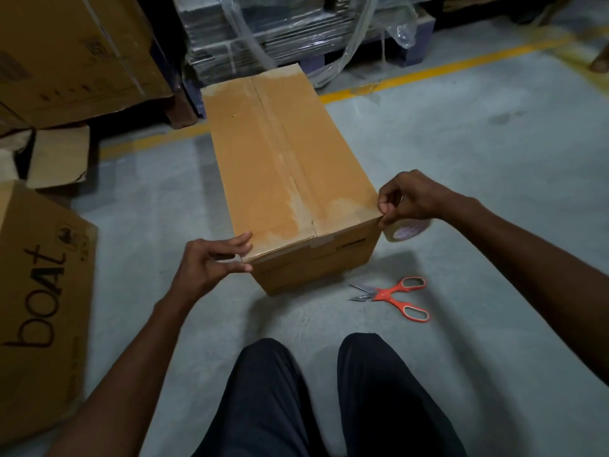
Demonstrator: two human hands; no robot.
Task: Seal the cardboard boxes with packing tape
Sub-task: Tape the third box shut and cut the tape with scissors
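Observation:
A closed brown cardboard box [283, 166] lies lengthwise on the grey floor in front of me, with tape along its centre seam. My left hand [211, 263] touches the near left top corner, thumb and fingers pinching at the edge, seemingly on clear tape that I cannot make out well. My right hand [408, 197] grips a roll of clear packing tape [407, 229] at the near right top corner of the box. The roll hangs partly hidden under my fingers.
Orange-handled scissors [393, 297] lie open on the floor just right of the box's near end. A printed carton [39, 308] stands at the left, more cartons [75, 51] behind it. A wrapped pallet [290, 28] stands beyond the box. My knees [329, 397] are below.

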